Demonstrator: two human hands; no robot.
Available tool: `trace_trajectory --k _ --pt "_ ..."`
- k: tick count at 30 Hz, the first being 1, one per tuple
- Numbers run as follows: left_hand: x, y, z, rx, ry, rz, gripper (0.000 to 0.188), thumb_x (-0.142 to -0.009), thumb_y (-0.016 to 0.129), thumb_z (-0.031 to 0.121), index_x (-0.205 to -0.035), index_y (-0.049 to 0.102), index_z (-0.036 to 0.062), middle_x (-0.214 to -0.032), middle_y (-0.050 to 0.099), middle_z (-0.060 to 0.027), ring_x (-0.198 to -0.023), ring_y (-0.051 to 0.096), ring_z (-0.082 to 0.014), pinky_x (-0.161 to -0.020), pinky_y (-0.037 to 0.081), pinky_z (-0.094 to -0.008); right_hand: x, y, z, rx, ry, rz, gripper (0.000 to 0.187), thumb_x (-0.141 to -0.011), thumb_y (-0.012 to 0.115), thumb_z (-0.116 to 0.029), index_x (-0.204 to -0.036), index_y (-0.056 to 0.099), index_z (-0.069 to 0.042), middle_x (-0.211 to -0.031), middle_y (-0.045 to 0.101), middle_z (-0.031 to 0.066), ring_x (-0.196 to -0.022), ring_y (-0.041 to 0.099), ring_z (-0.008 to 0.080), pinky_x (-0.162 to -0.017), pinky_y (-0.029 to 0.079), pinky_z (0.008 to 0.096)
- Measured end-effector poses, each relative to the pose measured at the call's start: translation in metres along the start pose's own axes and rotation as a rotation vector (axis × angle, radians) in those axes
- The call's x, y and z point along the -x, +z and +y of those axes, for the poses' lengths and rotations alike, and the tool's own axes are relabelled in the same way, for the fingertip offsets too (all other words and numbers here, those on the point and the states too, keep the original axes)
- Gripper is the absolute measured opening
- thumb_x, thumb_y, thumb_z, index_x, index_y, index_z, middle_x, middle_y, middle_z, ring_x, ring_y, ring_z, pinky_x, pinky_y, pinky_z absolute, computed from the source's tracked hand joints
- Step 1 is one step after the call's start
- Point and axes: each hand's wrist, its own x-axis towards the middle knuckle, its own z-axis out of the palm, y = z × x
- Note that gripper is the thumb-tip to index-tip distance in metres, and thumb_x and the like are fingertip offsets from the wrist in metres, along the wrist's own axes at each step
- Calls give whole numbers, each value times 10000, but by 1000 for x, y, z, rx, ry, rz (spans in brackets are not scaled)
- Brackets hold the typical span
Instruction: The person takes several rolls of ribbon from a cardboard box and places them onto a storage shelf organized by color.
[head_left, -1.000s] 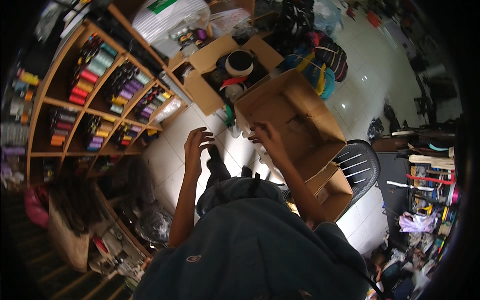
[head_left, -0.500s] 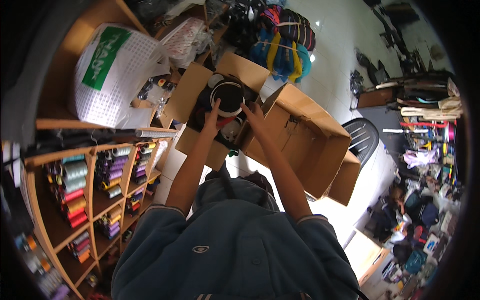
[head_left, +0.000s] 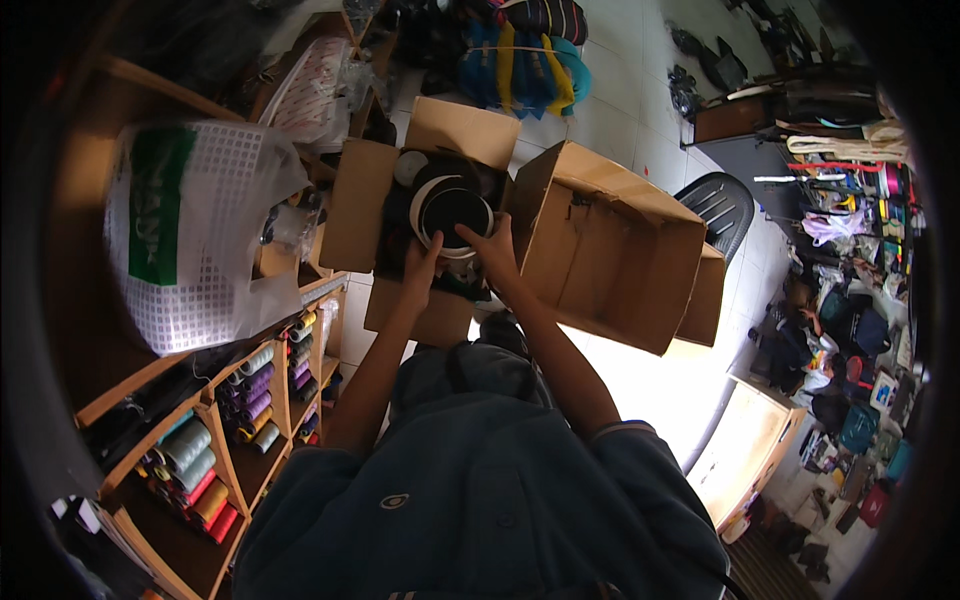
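Over an open cardboard box (head_left: 393,215), both my hands hold a round black thing with a white rim (head_left: 455,213), like a roll or a short cylinder; I cannot tell its exact kind. My left hand (head_left: 421,268) grips its near left side, thumb at the rim. My right hand (head_left: 493,252) grips the near right side, its thumb lying over the black top. Just behind is another pale curved edge (head_left: 428,184), which may belong to the same thing. Inside the box, a small whitish round thing (head_left: 410,167) shows at the far left; other dark contents are partly hidden.
A larger cardboard box (head_left: 625,255) stands close on the right, beside a black slatted chair (head_left: 718,205). To the left are wooden shelves (head_left: 225,440) with thread spools (head_left: 185,450) and a big white bag (head_left: 215,270). Tied colourful bundles (head_left: 520,70) lie beyond.
The black round thing has come slightly nearer to me, still in both hands. My right thumb has moved onto its top. The whole view has shifted.
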Motion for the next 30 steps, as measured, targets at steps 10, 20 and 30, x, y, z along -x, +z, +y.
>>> trace_trajectory --k 10,20,30 --pt "62 -12 36 -372 506 -97 863 -669 842 255 -1368 377 54 -1205 551 -114 -1100 564 -218 -852 516 -325 77 -64 -79 273 -263 -224 742 -623 861 -195 -1235 480 -21 -1130 616 183 -1078 603 262 -934 474 365" --pt "105 39 132 -625 312 -530 839 -556 878 178 -1279 466 76 -1175 590 -132 -1135 556 -230 -978 446 -374 127 -98 -112 344 -575 -201 660 -759 731 -288 -1317 459 -64 -1192 571 209 -1068 583 386 -881 474 448" --pt "127 87 9 -774 293 14 729 -874 631 368 -1353 333 -94 -1343 468 -189 -1218 492 -290 -1027 383 -353 185 -116 -71 -300 -455 156 807 -923 351 -645 -1410 228 -14 -1399 305 147 -1320 286 241 -1103 208 358"
